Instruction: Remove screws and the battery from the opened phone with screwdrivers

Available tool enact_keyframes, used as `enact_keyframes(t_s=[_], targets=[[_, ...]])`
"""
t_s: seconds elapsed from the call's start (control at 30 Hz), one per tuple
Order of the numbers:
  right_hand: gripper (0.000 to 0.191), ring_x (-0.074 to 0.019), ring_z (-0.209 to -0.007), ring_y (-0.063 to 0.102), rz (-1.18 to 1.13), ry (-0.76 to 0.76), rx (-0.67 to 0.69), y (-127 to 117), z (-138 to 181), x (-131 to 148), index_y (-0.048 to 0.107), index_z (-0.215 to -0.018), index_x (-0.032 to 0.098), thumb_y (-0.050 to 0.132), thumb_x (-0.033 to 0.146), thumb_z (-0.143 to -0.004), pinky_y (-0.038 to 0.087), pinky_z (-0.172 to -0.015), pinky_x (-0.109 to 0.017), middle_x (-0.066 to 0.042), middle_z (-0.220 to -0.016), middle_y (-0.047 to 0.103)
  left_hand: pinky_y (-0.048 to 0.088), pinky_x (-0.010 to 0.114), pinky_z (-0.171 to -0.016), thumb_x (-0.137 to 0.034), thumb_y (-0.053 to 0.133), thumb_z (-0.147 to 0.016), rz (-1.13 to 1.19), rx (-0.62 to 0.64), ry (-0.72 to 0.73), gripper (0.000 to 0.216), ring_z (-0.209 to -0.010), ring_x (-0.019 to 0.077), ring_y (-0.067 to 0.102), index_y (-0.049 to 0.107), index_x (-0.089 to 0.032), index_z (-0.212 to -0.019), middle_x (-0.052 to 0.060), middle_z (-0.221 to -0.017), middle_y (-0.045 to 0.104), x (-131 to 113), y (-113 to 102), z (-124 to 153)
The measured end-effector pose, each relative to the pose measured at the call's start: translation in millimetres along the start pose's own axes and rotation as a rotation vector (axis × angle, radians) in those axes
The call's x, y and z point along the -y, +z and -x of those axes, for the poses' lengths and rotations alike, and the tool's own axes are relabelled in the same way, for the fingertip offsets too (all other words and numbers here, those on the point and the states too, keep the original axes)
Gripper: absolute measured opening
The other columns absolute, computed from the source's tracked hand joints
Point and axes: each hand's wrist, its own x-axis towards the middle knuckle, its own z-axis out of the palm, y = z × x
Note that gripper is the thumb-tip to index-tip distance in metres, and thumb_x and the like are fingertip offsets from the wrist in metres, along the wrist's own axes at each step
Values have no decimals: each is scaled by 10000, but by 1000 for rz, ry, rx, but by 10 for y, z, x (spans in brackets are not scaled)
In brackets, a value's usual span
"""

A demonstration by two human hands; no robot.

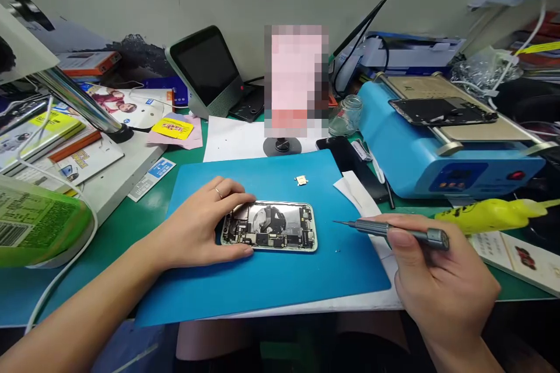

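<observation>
An opened smartphone lies on a blue work mat, its circuit board and inner parts bare. My left hand grips its left end, with the thumb along the near edge and fingers at the far edge. Held between thumb and fingers of my right hand is a dark precision screwdriver. Its thin tip points left, above the mat and apart from the phone. Tiny screws rest on the mat below that tip. A small metal plate sits on the mat beyond the phone.
At right stands a blue heating machine with a phone screen on top, near a yellow squeeze bottle. A glass jar and a dark phone lie behind the mat. A smart display and lamp stand rise at left.
</observation>
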Motion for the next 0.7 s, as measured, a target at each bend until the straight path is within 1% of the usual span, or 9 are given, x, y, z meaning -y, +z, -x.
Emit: enact_keyframes(t_s=[0.1, 0.2, 0.3, 0.4, 0.53, 0.6, 0.7], targets=[[95, -176, -888, 776, 2, 8, -1, -20, 39, -14, 784, -1021, 274, 744, 357, -1000, 599, -775, -302, 0, -988, 822, 531, 444, -959, -594, 751, -953, 6, 8, 11, 633, -1154, 302, 606, 598, -242, -1456, 101, -1331, 635, 5, -8, -7], [49, -160, -818, 756, -71, 11, -41, -77, 108, -29, 766, -980, 259, 733, 287, -1001, 600, -759, -303, 11, -941, 807, 527, 441, -953, -614, 745, -955, -2, 4, 12, 636, -1155, 302, 605, 592, -250, -1454, 99, -1336, 637, 9, 1, -11], [33, -154, -777, 753, -103, -17, -17, -135, 180, -45, 760, -950, 237, 744, 230, -978, 598, -730, -304, 16, -898, 797, 521, 437, -943, -624, 739, -962, -11, 9, 14, 637, -1157, 296, 603, 576, -265, -1462, 88, -1352, 630, 8, 7, -9], [34, -173, -790, 757, -114, 0, 19, -162, 228, -44, 762, -962, 244, 733, 241, -981, 586, -711, -327, 6, -909, 799, 521, 429, -919, -616, 743, -963, -22, 2, 23, 628, -1140, 291, 605, 573, -273, -1461, 80, -1345, 631, 6, 3, -10], [49, -204, -770, 721, -108, 65, 5, -153, 256, -25, 763, -981, 300, 722, 274, -992, 556, -691, -377, -10, -902, 794, 526, 434, -921, -617, 740, -962, -24, -4, 23, 627, -1139, 296, 609, 575, -273, -1461, 84, -1343, 635, 10, -5, -14], [51, -210, -773, 720, -112, 82, 1, -149, 267, -35, 763, -979, 317, 726, 284, -992, 554, -709, -392, -9, -903, 794, 529, 434, -918, -619, 741, -960, -25, -1, 20, 632, -1142, 300, 612, 579, -273, -1463, 87, -1345, 637, 12, -7, -12], [39, -198, -807, 743, -125, 72, 9, -146, 284, -70, 766, -983, 296, 734, 276, -991, 562, -742, -385, 1, -932, 797, 535, 435, -925, -615, 755, -948, -26, 4, 9, 638, -1144, 303, 619, 594, -269, -1460, 85, -1345, 643, 4, -10, -5]])
